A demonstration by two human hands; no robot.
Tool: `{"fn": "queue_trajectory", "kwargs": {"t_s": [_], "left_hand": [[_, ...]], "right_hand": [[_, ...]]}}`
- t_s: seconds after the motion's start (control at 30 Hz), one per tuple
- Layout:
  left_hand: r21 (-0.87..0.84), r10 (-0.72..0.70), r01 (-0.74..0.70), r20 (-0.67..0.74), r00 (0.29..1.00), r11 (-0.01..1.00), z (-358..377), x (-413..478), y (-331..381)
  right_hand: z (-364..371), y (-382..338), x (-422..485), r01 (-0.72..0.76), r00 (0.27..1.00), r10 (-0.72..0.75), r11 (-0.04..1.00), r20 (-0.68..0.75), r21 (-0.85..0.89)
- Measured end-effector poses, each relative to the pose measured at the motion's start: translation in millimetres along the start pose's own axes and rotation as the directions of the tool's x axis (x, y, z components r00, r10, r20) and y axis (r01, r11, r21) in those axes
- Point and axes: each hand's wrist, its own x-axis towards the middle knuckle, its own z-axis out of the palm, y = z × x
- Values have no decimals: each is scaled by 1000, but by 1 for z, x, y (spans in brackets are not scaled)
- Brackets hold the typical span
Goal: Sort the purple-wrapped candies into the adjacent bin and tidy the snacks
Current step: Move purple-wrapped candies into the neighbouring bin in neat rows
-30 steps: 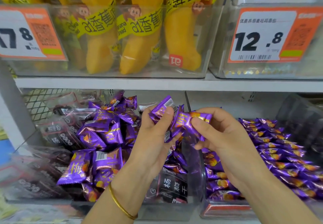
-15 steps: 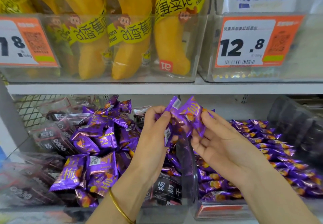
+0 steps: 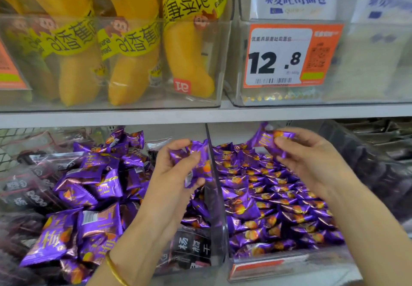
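**Slippery foil, two loaded grips, one thin divider**

Nearest, at the front edge of the lower shelf (image 3: 352, 276), the left bin (image 3: 156, 278) carries a heap of loose purple-wrapped candies (image 3: 89, 187) lying over dark-wrapped snack packets (image 3: 194, 247). The foil heap stands high toward the front, so a nudge from the forearm could send pieces over the shelf edge.

Just behind, the left grip (image 3: 176, 174) is curled round a small bunch of purple candies (image 3: 194, 152), just beside the clear divider (image 3: 215, 196). With several glossy wrappers held together, one may squirt free and drop back on the wrong side.

Past the divider, the adjacent bin (image 3: 289, 265) holds tidy rows of candies (image 3: 267, 196); a careless drop would likely ruffle them.

Farther back, the right grip (image 3: 312, 158) pinches a single candy (image 3: 265, 139) between thumb and fingertips, above that bin's rear and apart from the rows. The pinch looks light, so it might slip early.

Farthest, the upper shelf (image 3: 223, 114) with its banana bread packs (image 3: 133, 51) sits close overhead; a raised hand could strike its edge.
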Motion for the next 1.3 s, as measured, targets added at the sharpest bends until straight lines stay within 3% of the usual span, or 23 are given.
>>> {"fn": "queue_trajectory", "kwargs": {"t_s": [0.13, 0.27, 0.33, 0.63, 1.0, 1.13, 1.3], "left_hand": [[-81, -52, 53, 18, 998, 995, -5, 3, -1], [-95, -73, 77, 46, 996, 993, -6, 5, 1], [-89, -79, 82, 36, 996, 993, -6, 6, 1], [-82, -111, 113, 25, 993, 990, -4, 8, 0], [-69, -116, 121, 83, 990, 990, -8, 7, -1], [-64, -117, 124, 95, 989, 990, -10, 8, -2], [-65, -115, 122, 102, 988, 990, -10, 8, -1]], "right_hand": [[-35, 17, 32, -109, 993, 87, 917, -73, -383], [-38, 37, 44, -141, 985, 174, 826, 8, -546], [-35, 46, 49, -97, 989, 144, 796, 32, -598], [-20, 70, 56, 128, 992, -66, 621, 112, -773], [-20, 74, 54, 113, 992, -111, 545, 62, -830], [-19, 75, 53, 136, 990, -95, 471, 104, -872], [-19, 70, 50, 35, 999, -11, 564, 35, -825]]}}
